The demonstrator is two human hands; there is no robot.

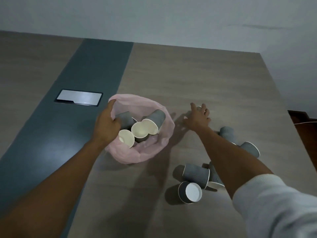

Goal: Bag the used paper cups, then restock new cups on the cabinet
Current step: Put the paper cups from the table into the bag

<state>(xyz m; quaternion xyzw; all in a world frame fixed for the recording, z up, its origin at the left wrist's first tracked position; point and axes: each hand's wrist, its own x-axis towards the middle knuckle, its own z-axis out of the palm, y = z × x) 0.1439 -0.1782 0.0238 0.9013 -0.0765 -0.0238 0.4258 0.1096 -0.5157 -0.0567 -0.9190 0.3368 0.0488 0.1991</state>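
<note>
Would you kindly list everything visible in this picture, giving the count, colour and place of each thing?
Bag: one, pink plastic, open, on the table in the middle.
Cups in the bag: at least four, grey outside and cream inside, tipped at odd angles.
Cups on the table: at least five loose, grey, lying on their sides to the right of the bag; one more is partly hidden under the right hand.
Table: one, wood-coloured with a dark grey strip on the left.
Panel: one, silvery with a dark frame, set in the grey strip.
Wall: pale, behind the table.
Left hand: holds the bag's rim.
Right hand: fingers curl over a cup.
</note>
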